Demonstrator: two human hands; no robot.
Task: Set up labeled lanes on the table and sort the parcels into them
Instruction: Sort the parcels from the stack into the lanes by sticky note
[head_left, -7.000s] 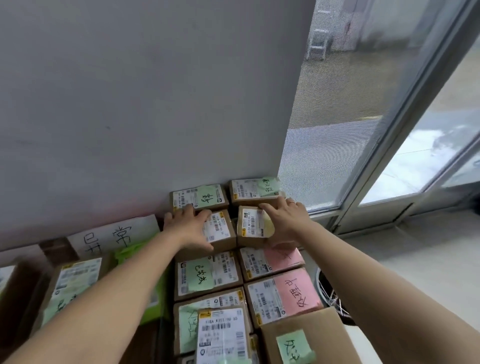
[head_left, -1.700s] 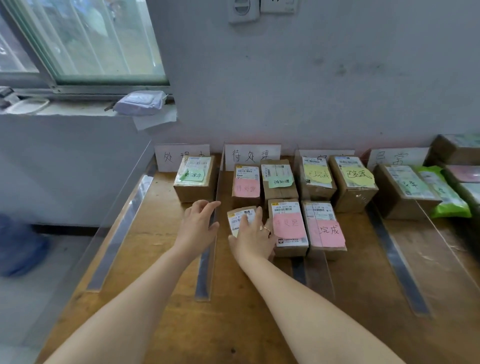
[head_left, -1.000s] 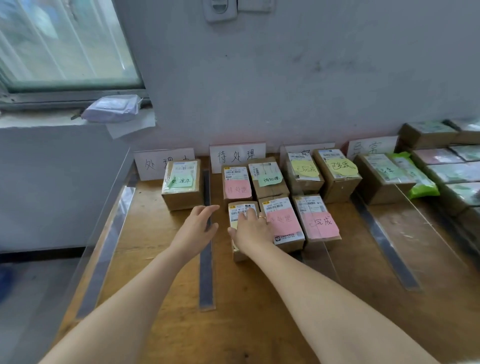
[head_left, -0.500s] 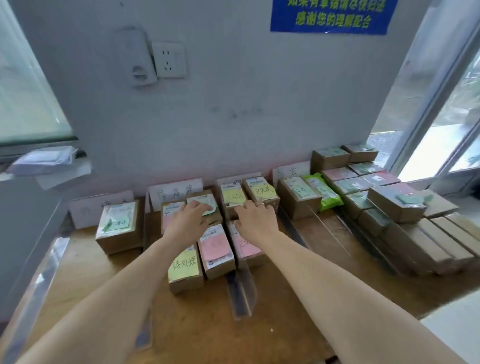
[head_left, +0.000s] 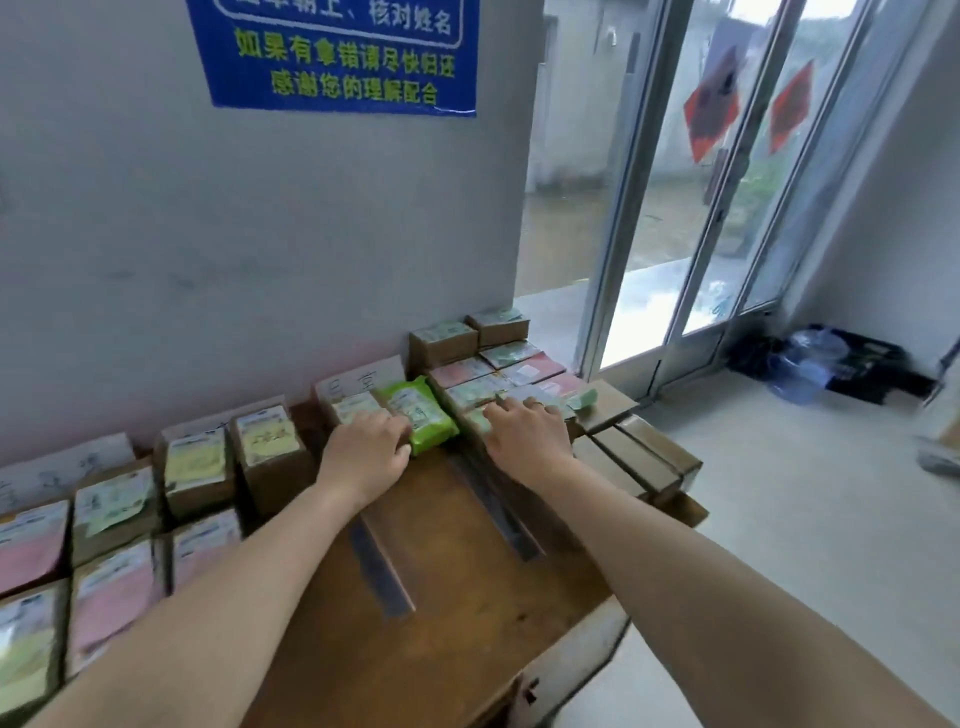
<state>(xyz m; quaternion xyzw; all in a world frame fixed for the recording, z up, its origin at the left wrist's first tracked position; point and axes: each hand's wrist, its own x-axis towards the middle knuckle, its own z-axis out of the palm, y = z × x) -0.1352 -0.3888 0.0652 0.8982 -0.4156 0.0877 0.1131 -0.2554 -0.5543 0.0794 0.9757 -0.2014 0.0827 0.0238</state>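
I see a grey wall (head_left: 234, 234) carrying a blue notice (head_left: 337, 52), with glass doors (head_left: 675, 208) to its right. Below it the wooden table (head_left: 457, 587) runs along the wall. Two tape strips (head_left: 382, 566) on the table mark lanes running from near to far. Rows of parcels (head_left: 197, 473) with pink, yellow and green notes fill the left lanes. More parcels (head_left: 483, 379) are packed in the far right corner, and plain boxes (head_left: 639, 457) lie at the right edge. A handwritten label card (head_left: 363, 382) leans on the wall. Just in front of it a green pouch (head_left: 421, 415) lies between two box parcels. My left hand (head_left: 366, 449) lies on the box left of the pouch, fingers bent against the pouch's near edge; I cannot tell whether it grips. My right hand (head_left: 527, 436) rests flat, fingers spread, on the parcels right of the pouch.
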